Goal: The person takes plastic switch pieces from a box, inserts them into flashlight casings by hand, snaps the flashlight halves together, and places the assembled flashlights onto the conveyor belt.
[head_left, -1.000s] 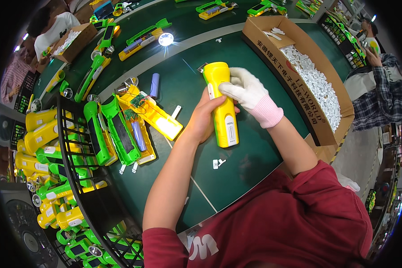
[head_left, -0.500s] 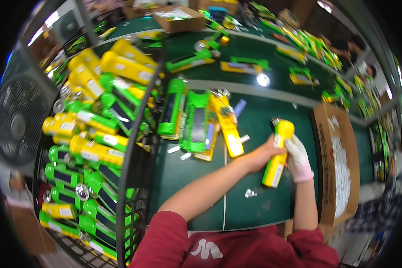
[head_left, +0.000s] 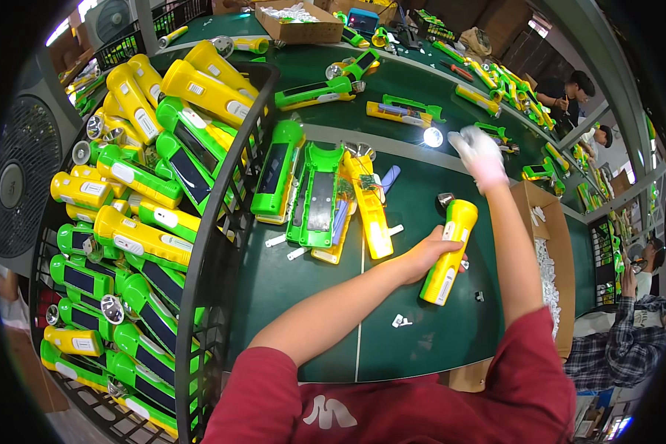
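The palm side of the left hand [head_left: 426, 255] is hidden; its fingers are closed around the middle of a yellow flashlight [head_left: 448, 263], which points head-away and leans to the right. Just beyond those fingers, at the flashlight's head, a shiny round part [head_left: 445, 198] is noted; whether it is joined cannot be told. The gloved right hand [head_left: 481, 157] is stretched out farther from the body, its fingers near a lit lamp [head_left: 433, 138] on their left; whether they hold anything cannot be told.

Bare green table [head_left: 422, 351] lies between the left fingers and the near edge, broken only by small white pieces [head_left: 401, 321]. Left of the left fingers, room is narrowed by an opened yellow case [head_left: 377, 229], an opened green case [head_left: 321, 198] and a purple battery [head_left: 390, 179].

Right of both hands' fingers, a cardboard box [head_left: 564, 270] holds many white pieces; the right forearm covers part of it. Far left of the left fingers, a black basket [head_left: 192, 296] is heaped with yellow and green flashlights, the lower ones partly buried.
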Tool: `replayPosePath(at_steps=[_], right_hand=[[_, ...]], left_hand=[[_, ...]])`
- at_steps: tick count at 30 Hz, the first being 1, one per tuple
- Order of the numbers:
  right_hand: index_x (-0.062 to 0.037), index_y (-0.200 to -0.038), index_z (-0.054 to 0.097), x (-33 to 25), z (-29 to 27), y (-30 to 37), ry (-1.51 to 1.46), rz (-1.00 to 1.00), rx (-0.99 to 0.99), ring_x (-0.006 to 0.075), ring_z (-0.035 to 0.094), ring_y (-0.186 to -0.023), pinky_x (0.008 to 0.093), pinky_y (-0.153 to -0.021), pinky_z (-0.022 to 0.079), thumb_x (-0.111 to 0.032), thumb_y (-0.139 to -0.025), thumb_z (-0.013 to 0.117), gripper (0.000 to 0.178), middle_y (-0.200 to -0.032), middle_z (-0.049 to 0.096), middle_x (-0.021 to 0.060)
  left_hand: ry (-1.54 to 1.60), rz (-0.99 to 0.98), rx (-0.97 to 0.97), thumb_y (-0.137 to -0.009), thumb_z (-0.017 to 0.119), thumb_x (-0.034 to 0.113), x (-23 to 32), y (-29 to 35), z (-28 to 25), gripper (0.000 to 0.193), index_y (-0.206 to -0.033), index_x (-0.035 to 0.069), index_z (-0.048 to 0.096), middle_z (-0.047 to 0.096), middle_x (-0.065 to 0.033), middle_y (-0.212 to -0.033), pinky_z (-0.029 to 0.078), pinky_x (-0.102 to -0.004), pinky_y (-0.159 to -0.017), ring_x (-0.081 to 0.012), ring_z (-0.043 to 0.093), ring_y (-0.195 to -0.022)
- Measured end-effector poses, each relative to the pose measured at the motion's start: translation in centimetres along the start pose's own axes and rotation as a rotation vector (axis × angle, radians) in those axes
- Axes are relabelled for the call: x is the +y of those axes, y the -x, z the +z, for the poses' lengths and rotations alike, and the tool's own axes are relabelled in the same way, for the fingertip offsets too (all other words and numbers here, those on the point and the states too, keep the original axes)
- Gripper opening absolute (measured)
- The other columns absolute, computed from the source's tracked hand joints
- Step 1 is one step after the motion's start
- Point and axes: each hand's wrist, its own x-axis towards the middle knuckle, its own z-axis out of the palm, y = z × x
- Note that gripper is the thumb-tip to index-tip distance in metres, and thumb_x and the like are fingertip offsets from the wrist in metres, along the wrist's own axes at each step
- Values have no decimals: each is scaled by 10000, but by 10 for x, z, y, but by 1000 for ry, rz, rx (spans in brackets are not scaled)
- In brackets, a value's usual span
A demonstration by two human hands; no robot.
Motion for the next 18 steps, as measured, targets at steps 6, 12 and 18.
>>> replayPosePath(at_steps=[6,12,18], right_hand=[[-66,-1027,613,15,59,-119,413,34,-729,251,587,-831,343,-757,454,-389,-783,574,407,-926,625,113],[-98,-755,648,56,91,-159,18,106,-975,191,511,-557,329,-500,386,-319,-748,598,227,-659,579,49],[-67,-691,609,48,113,-136,-437,520,-632,232,554,-580,345,-511,403,-207,-698,626,141,-662,591,89]], left_hand=[[-1,-38,-21,-858,527,182,-4,-2,0,419,-1182,79,283,547,-162,-976,477,-373,-730,-253,614,-779],[5,-73,-25,-852,530,174,-1,1,-3,434,-1190,77,276,540,-163,-988,473,-369,-753,-245,607,-804],[15,-85,12,-849,535,169,-3,-2,-9,445,-1196,78,272,517,-153,-1033,474,-367,-763,-242,602,-826]])
